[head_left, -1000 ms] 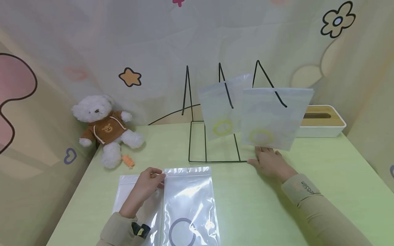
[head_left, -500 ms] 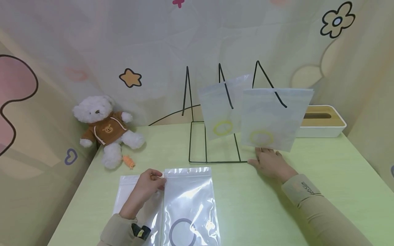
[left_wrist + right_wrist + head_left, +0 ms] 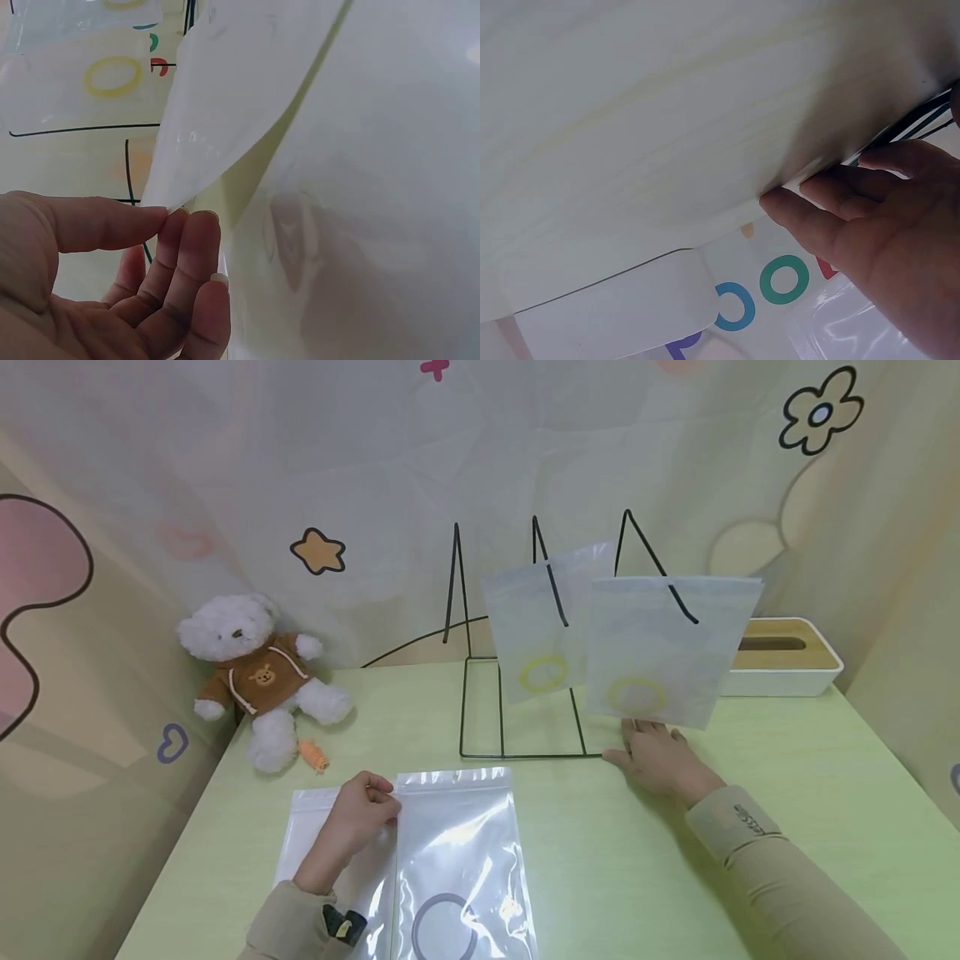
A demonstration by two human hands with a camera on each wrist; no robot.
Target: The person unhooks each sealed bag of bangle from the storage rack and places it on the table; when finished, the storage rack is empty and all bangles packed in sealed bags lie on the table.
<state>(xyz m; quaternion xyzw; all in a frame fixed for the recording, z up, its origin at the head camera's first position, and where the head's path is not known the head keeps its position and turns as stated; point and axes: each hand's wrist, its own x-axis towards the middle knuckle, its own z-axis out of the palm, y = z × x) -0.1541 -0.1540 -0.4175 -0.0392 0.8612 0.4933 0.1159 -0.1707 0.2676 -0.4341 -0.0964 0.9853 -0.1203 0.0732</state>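
Note:
My left hand [image 3: 352, 822] pinches the top left corner of a clear zip bag [image 3: 457, 810] between thumb and fingertips. In the left wrist view the white bag's edge [image 3: 217, 135] lifts and curls there. A grey ring [image 3: 415, 931] shows low in that bag. Another zip bag [image 3: 311, 803] lies to its left, partly under my left hand and wrist. My right hand [image 3: 663, 764] rests on the table with fingers extended at the front right of a black wire rack [image 3: 532, 756]. Its fingertips touch the tabletop beside the black wires [image 3: 907, 124]; their exact contact is partly hidden.
Two zip bags, one rear [image 3: 551, 618] and one front [image 3: 667, 639], hang from the rack's middle and right hooks; each shows a yellow ring. The left hook [image 3: 455, 577] holds nothing. A teddy bear [image 3: 258, 677], an orange item [image 3: 312, 756] and a tissue box [image 3: 783, 681] stand around.
The top of the bag in my left hand has shifted very slightly left. My right hand, the rack and the hanging bags stay where they were.

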